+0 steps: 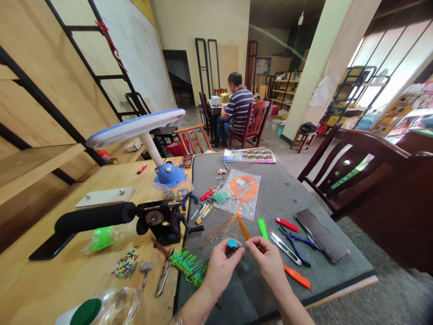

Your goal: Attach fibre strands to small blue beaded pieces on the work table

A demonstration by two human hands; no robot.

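My left hand [220, 264] is closed, and a small bright blue piece [232, 243] sticks up between its thumb and fingers. Beside it, my right hand [265, 257] pinches thumb against fingers; whatever is between the fingertips is too small to make out. Just beyond the fingertips lies a bundle of orange strands [244, 229], leading towards a clear plastic bag [253, 208] with a coil of orange line [242, 187]. Green strands [262, 227] lie past my right hand. Near it are thread snips [286, 249], blue-handled pliers [297, 247] and an orange-handled tool [297, 276].
On the left stand a clamp device with a crank [162, 219] and a blue-based lamp [169, 174]. Green-tipped pieces [189, 266], scissors [164, 273] and coloured beads [126, 262] lie nearby. A phone [321, 234] rests at right. Another person [239, 108] sits at a far table.
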